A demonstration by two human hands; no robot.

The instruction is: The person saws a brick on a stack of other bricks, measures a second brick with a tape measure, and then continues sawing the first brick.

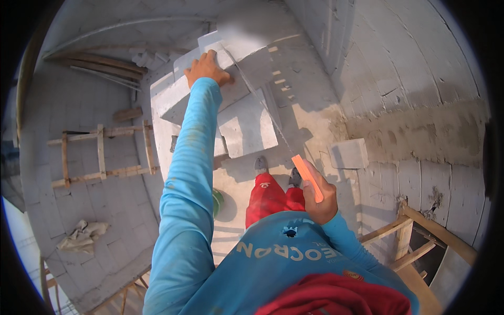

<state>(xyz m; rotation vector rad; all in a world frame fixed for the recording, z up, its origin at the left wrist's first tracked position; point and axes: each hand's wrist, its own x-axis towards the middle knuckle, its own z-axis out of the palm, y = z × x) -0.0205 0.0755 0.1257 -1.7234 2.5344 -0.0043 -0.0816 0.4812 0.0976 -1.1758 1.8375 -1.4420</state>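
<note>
My left hand grips the upper edge of a pale grey block with fingers bent over it. That block lies on other pale blocks in a stack in front of me. My right hand is wrapped round the orange handle of a hand saw. The saw's long, thin blade runs from the handle up across the top block, by the right of my left hand.
A loose block lies right of my feet. A green bucket sits partly behind my left arm. Wooden frames and a cloth are at left, more timber framing at lower right. A block wall rises along the right.
</note>
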